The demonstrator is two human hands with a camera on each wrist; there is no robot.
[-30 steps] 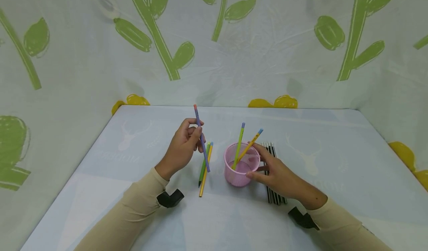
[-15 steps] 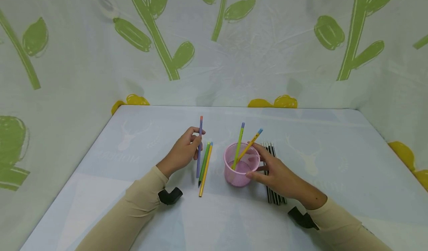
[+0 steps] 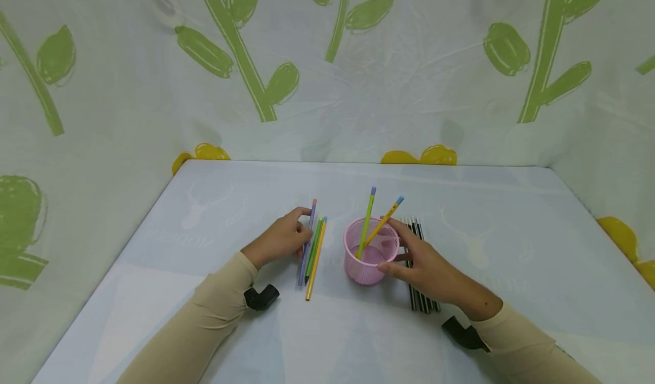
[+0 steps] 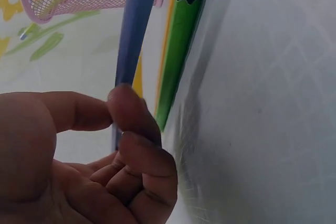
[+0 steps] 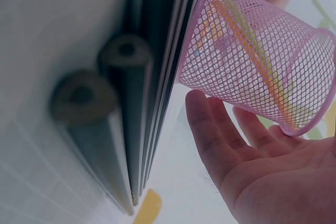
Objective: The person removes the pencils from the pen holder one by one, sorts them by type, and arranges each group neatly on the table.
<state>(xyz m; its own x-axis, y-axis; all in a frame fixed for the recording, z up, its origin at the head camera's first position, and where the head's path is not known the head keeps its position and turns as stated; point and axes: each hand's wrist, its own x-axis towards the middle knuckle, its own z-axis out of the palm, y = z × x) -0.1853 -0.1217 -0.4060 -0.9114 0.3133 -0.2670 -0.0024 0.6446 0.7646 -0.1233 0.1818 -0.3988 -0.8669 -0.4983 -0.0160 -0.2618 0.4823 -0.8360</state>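
Observation:
My left hand (image 3: 276,239) pinches a purple pencil (image 3: 302,271) with an orange-red end, tilted low over the table beside a green pencil (image 3: 314,252) and a yellow pencil (image 3: 316,261). In the left wrist view, thumb and fingers meet around the purple pencil (image 4: 134,30). My right hand (image 3: 432,270) holds a pink mesh pencil cup (image 3: 363,275), thumb at its near rim and fingers around the far right side. Inside the cup lean a lime-green pencil (image 3: 368,213) and an orange-yellow pencil (image 3: 387,217). The right wrist view shows the fingers against the mesh cup (image 5: 257,56).
Several black pencils (image 3: 421,301) lie in a row under and beside my right hand, close to the cup. The pale patterned table (image 3: 245,338) meets fabric walls (image 3: 409,88) printed with green leaves at the back and sides.
My left hand has come down and nearer, lowering the purple pencil from a raised, steep tilt to a position left of the green pencil. The right hand and cup have stayed put.

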